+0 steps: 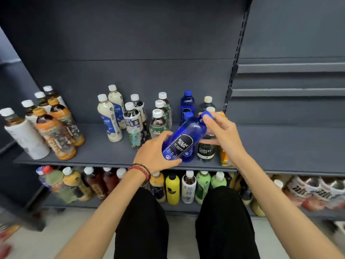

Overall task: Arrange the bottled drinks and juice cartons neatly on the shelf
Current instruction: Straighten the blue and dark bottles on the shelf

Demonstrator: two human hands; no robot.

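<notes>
While the dark grey shelf (112,154) carries upright rows of drinks, one blue soda bottle (183,139) is held tilted above its front edge, cap up and to the right. The bottle is translucent cobalt plastic with a black label printed "BOLSA SODA" in white and a matching blue cap. The left hand (155,156) cups the base, fingers curled closed around it. The right hand (222,131) grips the neck, fingertips pinched at the cap. Two more blue bottles stand behind; an orange juice carton (225,157) stands at the right.
</notes>
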